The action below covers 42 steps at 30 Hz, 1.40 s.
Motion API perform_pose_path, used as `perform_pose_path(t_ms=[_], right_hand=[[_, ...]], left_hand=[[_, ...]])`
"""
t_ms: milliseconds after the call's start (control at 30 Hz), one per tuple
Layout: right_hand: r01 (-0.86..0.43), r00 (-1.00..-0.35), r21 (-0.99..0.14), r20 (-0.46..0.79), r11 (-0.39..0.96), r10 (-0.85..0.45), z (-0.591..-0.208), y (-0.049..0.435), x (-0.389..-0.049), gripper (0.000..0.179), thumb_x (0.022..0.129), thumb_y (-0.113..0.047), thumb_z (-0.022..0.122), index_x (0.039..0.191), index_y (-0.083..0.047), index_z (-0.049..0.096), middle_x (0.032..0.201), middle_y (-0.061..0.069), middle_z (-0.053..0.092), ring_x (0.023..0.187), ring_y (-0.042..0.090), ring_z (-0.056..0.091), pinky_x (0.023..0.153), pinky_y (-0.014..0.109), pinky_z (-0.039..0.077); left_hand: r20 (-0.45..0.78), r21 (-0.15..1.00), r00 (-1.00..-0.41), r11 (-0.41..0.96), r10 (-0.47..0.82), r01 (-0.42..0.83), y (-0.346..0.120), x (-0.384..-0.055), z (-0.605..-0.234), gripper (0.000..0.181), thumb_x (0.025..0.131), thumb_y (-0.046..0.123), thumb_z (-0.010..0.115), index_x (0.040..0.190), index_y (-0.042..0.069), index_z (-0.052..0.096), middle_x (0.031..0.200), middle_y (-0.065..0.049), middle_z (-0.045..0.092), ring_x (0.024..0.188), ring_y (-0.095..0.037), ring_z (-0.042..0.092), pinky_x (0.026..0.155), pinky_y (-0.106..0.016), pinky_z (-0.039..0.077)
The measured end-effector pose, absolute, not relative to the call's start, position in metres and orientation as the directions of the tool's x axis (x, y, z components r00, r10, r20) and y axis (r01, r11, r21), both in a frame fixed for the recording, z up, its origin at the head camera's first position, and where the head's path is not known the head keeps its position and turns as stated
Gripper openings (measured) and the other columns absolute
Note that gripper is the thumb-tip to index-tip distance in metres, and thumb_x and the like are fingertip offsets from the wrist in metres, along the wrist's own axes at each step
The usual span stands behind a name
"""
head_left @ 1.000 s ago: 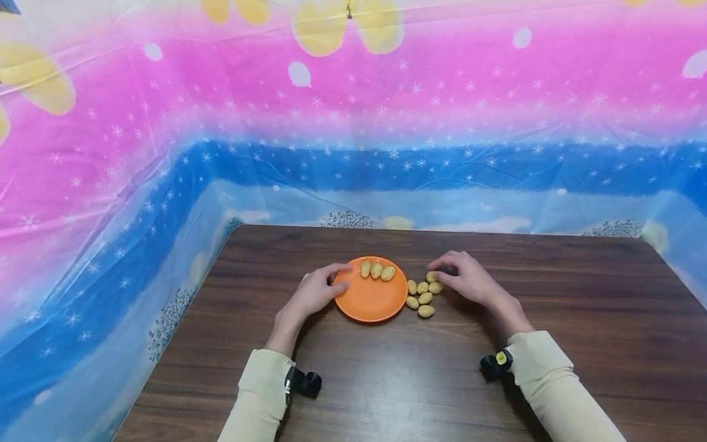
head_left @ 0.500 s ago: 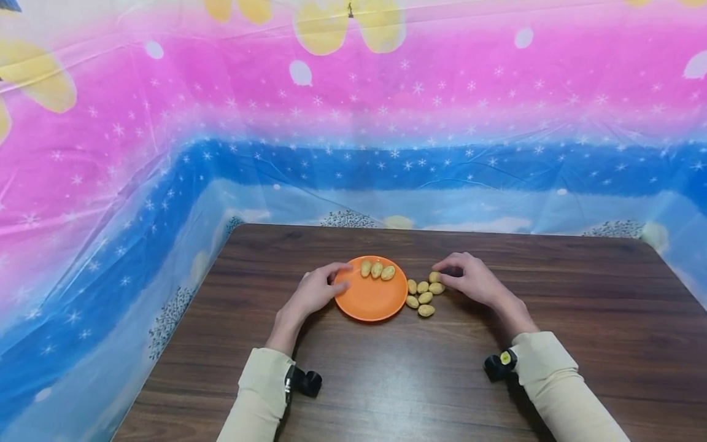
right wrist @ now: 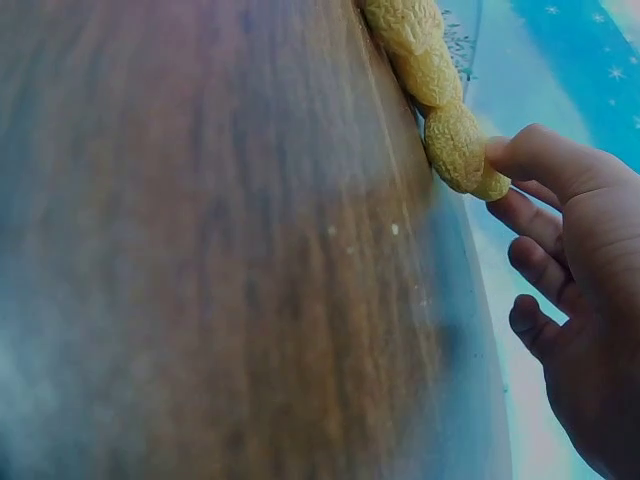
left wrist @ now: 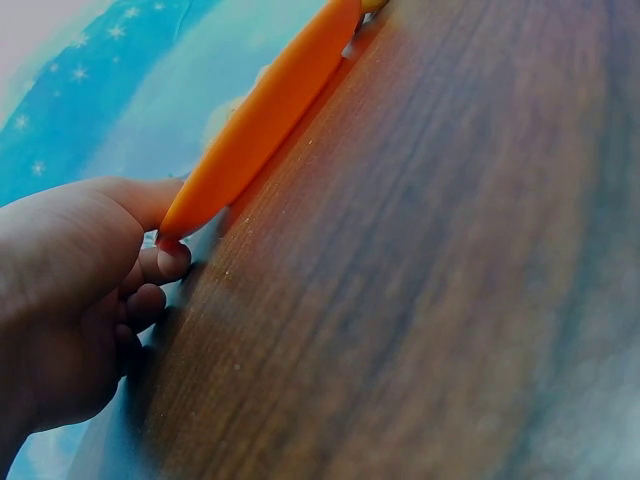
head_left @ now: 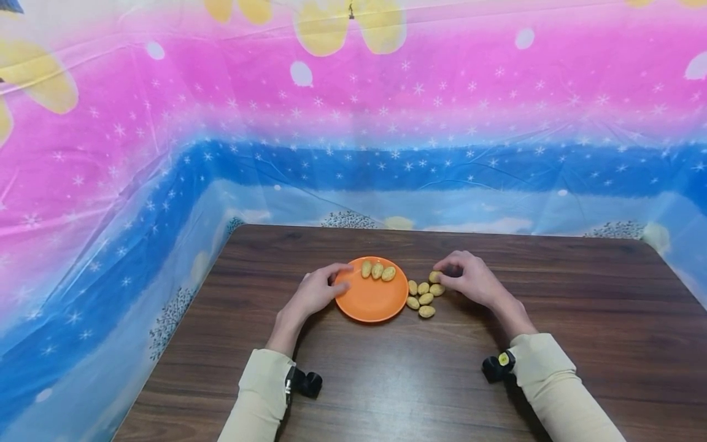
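Observation:
The left hand (head_left: 317,288) pinches the left rim of a round orange plate (head_left: 370,304), thumb on one side and fingers under the edge in the left wrist view. A row of 3 yellow-brown walnuts (head_left: 377,271) lies on the plate's far part. Several more walnuts (head_left: 426,299), oval with wrinkled shells, lie bunched on the table just right of the plate. At the far right of that bunch, the right hand (head_left: 469,279) pinches a walnut (head_left: 434,277) between thumb and index finger. In the right wrist view that one is mostly hidden behind a nearer walnut (right wrist: 456,147).
Everything stands on a dark brown wood-grain table (head_left: 353,380). A pink and blue patterned cloth (head_left: 386,123) hangs behind and to the left of it. Each sleeve cuff has a small black camera at the wrist, such as the left camera (head_left: 311,385).
The right hand has shifted slightly to the right, and the walnut at its fingertips has moved a little with it. Left hand and plate have stayed in place.

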State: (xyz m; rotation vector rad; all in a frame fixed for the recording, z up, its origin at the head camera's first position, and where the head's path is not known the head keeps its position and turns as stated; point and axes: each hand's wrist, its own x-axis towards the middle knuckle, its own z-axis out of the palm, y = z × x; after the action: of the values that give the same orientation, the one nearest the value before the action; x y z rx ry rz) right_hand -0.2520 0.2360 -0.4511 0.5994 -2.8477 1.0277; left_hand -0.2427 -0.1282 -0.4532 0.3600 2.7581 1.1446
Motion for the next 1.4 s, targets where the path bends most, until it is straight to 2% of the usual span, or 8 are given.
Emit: perform_pose_path(t_ms=[67, 200, 633, 900, 1133, 1267, 1400], right_hand=[[-0.387, -0.92, -0.588, 0.198, 0.71, -0.337, -0.45, 0.235, -0.252, 0.018, 0.091, -0.029, 0.072, 0.106, -0.02, 0.076, 0.102, 0.0, 0.066, 0.088, 0.018, 0.055, 0.077, 0.035, 0.045], [-0.391, -0.92, -0.572, 0.213, 0.721, -0.33, -0.446, 0.231, -0.252, 0.019, 0.091, -0.033, 0.072, 0.105, -0.021, 0.076, 0.101, -0.002, 0.065, 0.09, 0.018, 0.056, 0.079, 0.037, 0.046], [-0.422, -0.905, -0.58, 0.227, 0.697, -0.359, -0.431, 0.214, -0.252, 0.022, 0.091, -0.038, 0.072, 0.105, -0.022, 0.075, 0.103, -0.004, 0.065, 0.09, 0.017, 0.056, 0.079, 0.036, 0.047], [-0.427, -0.901, -0.599, 0.214, 0.678, -0.378, -0.427, 0.201, -0.252, 0.02, 0.091, -0.039, 0.072, 0.104, -0.024, 0.075, 0.103, -0.005, 0.064, 0.091, 0.016, 0.056, 0.079, 0.036, 0.047], [-0.444, -0.89, -0.604, 0.21, 0.662, -0.405, -0.425, 0.187, -0.251, 0.019, 0.09, -0.035, 0.074, 0.105, -0.023, 0.075, 0.102, -0.004, 0.063, 0.089, 0.015, 0.056, 0.077, 0.034, 0.048], [-0.46, -0.881, -0.595, 0.214, 0.659, -0.421, -0.426, 0.181, -0.251, 0.02, 0.09, -0.034, 0.075, 0.105, -0.021, 0.076, 0.102, -0.003, 0.064, 0.09, 0.015, 0.055, 0.076, 0.033, 0.047], [-0.463, -0.879, -0.596, 0.211, 0.656, -0.428, -0.428, 0.175, -0.251, 0.018, 0.09, -0.03, 0.074, 0.105, -0.02, 0.076, 0.103, -0.003, 0.065, 0.09, 0.016, 0.053, 0.076, 0.034, 0.046]], left_hand=[[-0.033, 0.711, -0.963, 0.684, 0.268, 0.166, -0.128, -0.243, -0.454, 0.039, 0.096, 0.032, 0.065, 0.134, 0.032, 0.062, 0.123, 0.0, 0.064, 0.098, -0.019, 0.053, 0.087, -0.036, 0.04], [-0.041, 0.713, -0.962, 0.682, 0.268, 0.16, -0.129, -0.242, -0.454, 0.039, 0.096, 0.032, 0.065, 0.135, 0.032, 0.062, 0.122, -0.001, 0.064, 0.098, -0.021, 0.052, 0.087, -0.038, 0.04], [-0.051, 0.715, -0.965, 0.683, 0.259, 0.146, -0.13, -0.242, -0.454, 0.039, 0.095, 0.034, 0.066, 0.134, 0.033, 0.062, 0.134, -0.002, 0.062, 0.115, -0.025, 0.053, 0.101, -0.046, 0.037], [-0.041, 0.716, -0.964, 0.68, 0.264, 0.156, -0.129, -0.242, -0.453, 0.038, 0.095, 0.032, 0.066, 0.134, 0.032, 0.062, 0.124, -0.002, 0.064, 0.105, -0.023, 0.052, 0.093, -0.042, 0.038], [-0.037, 0.715, -0.965, 0.681, 0.261, 0.157, -0.129, -0.243, -0.454, 0.038, 0.095, 0.032, 0.066, 0.134, 0.032, 0.062, 0.126, -0.002, 0.064, 0.107, -0.024, 0.052, 0.097, -0.043, 0.036], [-0.037, 0.714, -0.964, 0.682, 0.265, 0.16, -0.129, -0.243, -0.454, 0.038, 0.095, 0.032, 0.065, 0.134, 0.032, 0.062, 0.12, -0.002, 0.064, 0.103, -0.024, 0.051, 0.093, -0.042, 0.036], [-0.034, 0.709, -0.964, 0.686, 0.265, 0.164, -0.129, -0.243, -0.453, 0.038, 0.095, 0.032, 0.065, 0.134, 0.032, 0.062, 0.122, -0.002, 0.065, 0.105, -0.024, 0.051, 0.097, -0.044, 0.034]])
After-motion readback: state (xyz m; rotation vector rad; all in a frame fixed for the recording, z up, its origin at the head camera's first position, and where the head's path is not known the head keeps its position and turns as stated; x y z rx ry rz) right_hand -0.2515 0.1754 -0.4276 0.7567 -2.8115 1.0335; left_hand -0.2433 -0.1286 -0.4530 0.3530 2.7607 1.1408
